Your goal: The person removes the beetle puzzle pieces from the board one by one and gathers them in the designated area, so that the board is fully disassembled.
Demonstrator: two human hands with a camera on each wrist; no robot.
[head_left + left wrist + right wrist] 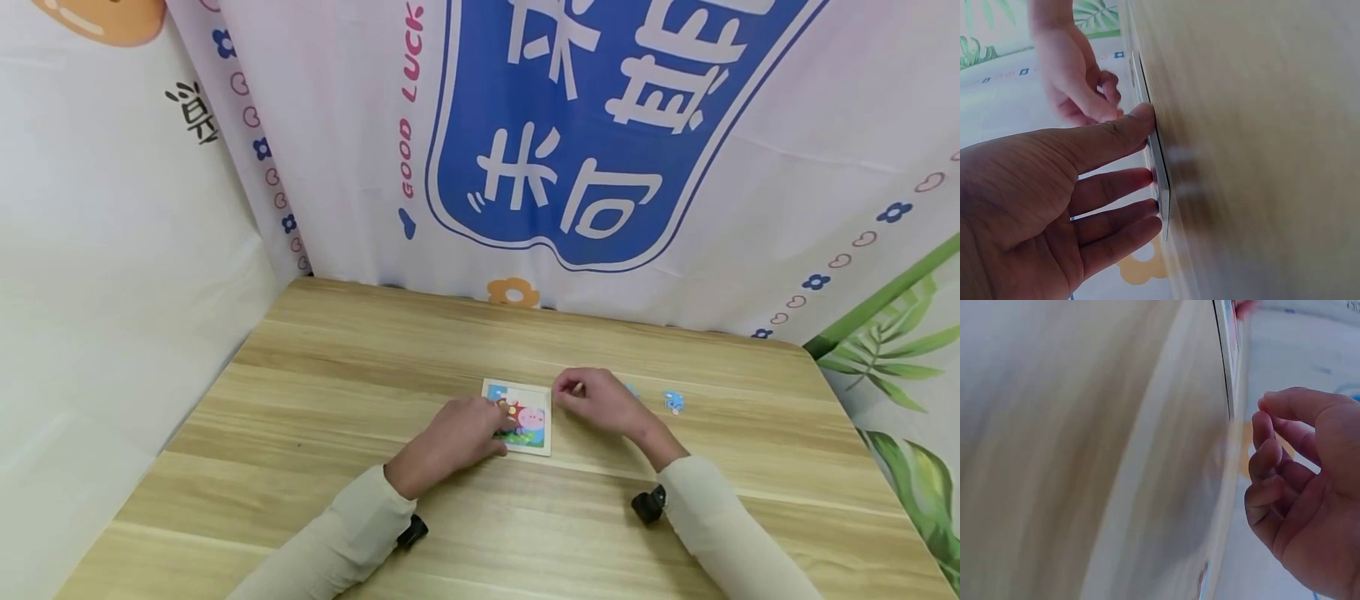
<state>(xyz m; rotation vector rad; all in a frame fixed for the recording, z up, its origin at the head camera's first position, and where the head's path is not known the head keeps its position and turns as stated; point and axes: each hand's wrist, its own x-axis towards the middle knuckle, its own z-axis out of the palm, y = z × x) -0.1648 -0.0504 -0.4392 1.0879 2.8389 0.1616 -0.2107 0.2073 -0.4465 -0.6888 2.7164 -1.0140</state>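
The framed picture puzzle [533, 421] lies under the left hand [463, 429], whose relaxed fingers touch its face, thumb at its edge. Just beside the puzzle, the right hand [600, 400] is curled, thumb tip meeting forefinger. Right of that hand, blue pieces [673, 402] lie on the table [337, 400].

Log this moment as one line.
Left hand: touching picture puzzle | Right hand: curled beside puzzle's right edge, no held piece visible | Blue piece: on table, beyond right hand's right side
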